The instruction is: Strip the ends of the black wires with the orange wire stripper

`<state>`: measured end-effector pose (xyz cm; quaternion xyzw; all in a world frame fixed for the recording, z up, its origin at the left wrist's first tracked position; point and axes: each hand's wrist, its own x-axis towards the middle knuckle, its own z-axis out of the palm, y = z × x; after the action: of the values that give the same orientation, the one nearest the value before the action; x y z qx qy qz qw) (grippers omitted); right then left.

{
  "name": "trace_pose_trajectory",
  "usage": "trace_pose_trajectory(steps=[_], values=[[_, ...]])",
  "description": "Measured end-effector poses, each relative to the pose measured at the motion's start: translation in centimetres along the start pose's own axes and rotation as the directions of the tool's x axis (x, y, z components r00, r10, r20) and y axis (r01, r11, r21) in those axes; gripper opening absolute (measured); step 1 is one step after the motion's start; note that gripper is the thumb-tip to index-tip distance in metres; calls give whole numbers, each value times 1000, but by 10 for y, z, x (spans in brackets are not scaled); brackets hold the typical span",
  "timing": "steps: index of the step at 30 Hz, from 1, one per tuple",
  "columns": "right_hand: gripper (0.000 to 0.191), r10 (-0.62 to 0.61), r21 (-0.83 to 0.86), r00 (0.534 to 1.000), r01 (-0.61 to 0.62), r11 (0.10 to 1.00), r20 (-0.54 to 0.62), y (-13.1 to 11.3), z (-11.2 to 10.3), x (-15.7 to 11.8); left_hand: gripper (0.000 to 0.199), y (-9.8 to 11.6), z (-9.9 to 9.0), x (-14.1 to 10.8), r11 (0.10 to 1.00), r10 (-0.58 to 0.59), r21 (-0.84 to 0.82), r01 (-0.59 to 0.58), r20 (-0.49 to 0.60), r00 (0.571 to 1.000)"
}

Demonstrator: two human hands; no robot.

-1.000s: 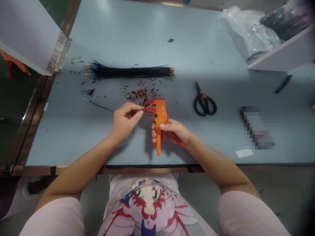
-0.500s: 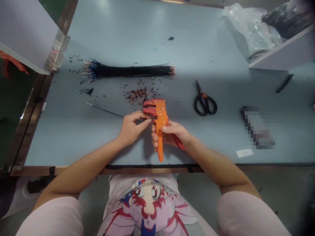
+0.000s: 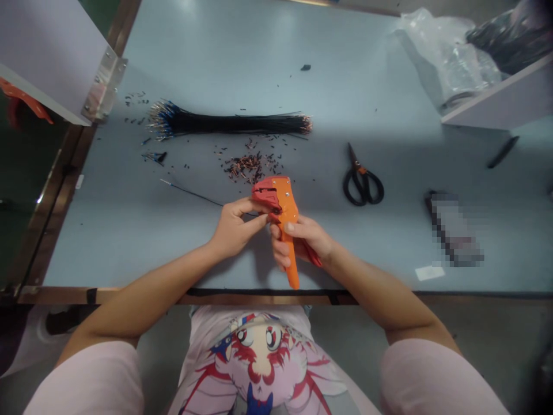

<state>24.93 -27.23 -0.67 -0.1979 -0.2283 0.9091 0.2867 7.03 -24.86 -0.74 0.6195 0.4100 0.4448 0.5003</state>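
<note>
My left hand (image 3: 237,228) pinches a thin black wire (image 3: 193,194) near one end. That end runs right to the lower edge of the red jaws, and its tip is hidden. My right hand (image 3: 300,242) grips an orange self-adjusting wire stripper (image 3: 283,207), its long handle slanting down to the right. Red jaw parts (image 3: 266,193) sit at the top, close to my left fingertips. Farther up lie a bundle of black wires with blue-tipped ends (image 3: 228,124) and a heap of stripped insulation scraps (image 3: 246,167).
Black-handled scissors (image 3: 363,183) lie to the right on the pale blue table (image 3: 129,242). A blurred object (image 3: 453,229) and a white label (image 3: 430,272) lie farther right. A plastic bag (image 3: 458,57) and white panel (image 3: 496,106) stand at the far right; another white panel (image 3: 47,52) juts in at the left.
My left hand has moved right, bringing the wire end to the stripper's jaws. The stripper has turned, its handle now slanting down to the right.
</note>
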Motion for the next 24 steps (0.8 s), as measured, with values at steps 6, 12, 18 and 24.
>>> trace_pose_trajectory(steps=[6,12,18,24], values=[[27,-1,-53,999,-2,999,-50,0,5,0,7,0,0,-1,999,3,-36,-3,3,1000],[30,-33,-106,996,24,994,-85,0,11,1,6,-1,1,-1,999,0,-49,-1,-6,1000],[33,-47,-104,994,37,994,-100,1,11,4,6,-2,2,-1,998,-31,-60,30,-10,999],[34,-45,-99,991,32,995,-124,3,10,6,8,-6,3,-1,997,-65,-52,64,-23,998]])
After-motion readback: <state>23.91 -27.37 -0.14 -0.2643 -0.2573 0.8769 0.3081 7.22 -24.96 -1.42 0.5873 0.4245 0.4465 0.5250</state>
